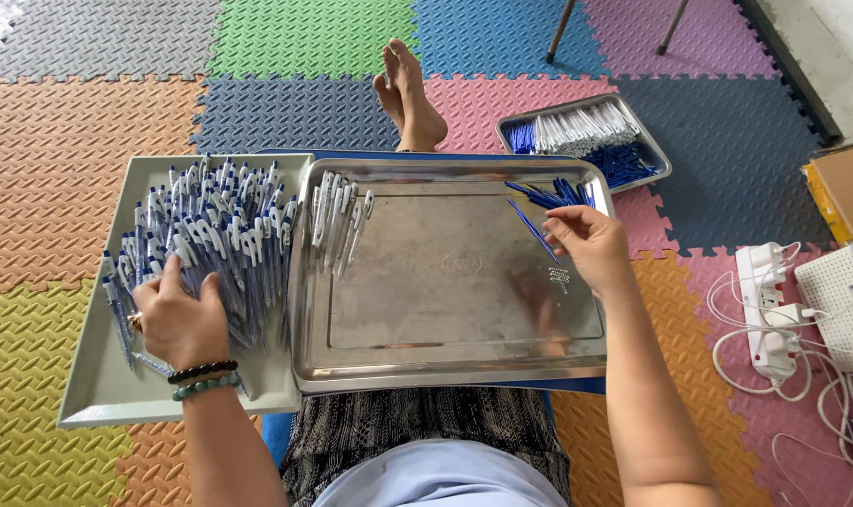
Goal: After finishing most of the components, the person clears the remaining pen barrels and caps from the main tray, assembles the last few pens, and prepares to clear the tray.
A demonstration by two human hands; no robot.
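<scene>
My left hand (178,319) rests palm down on a heap of blue and white pens (210,235) in a grey tray (98,385) at my left. My right hand (591,246) pinches a thin blue refill (532,227) over the steel tray (445,371) on my lap. A small bunch of blue refills (556,194) lies at the steel tray's far right corner. A few small springs (559,278) lie just left of my right wrist. Several white pen barrels (337,221) lie at the tray's far left.
A second steel tray (659,155) with white and blue pen parts sits on the foam floor mats beyond my right hand. A white power strip (763,300) with cables lies at the right, a cardboard box (845,188) behind it. My bare feet (408,94) stretch ahead.
</scene>
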